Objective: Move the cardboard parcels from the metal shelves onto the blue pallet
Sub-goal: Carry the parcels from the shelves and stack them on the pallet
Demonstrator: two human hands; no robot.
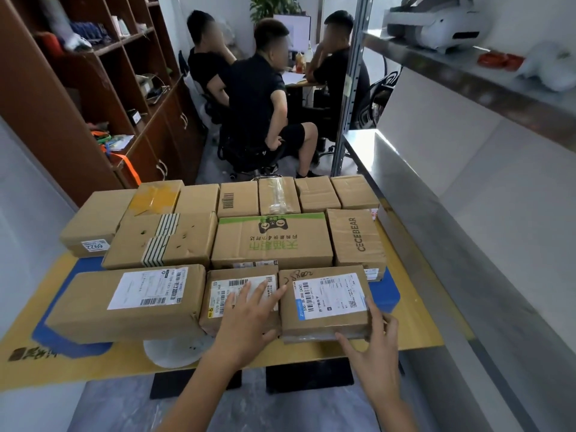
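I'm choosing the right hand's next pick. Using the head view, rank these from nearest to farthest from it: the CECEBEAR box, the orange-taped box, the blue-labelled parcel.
1. Blue-labelled parcel, front row, right, touched by the right hand.
2. CECEBEAR box, middle row, right.
3. Orange-taped box, back row, left.

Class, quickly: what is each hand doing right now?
Left hand: open, fingers flat on the middle front parcel.
Right hand: open, fingers spread against the right front parcel.
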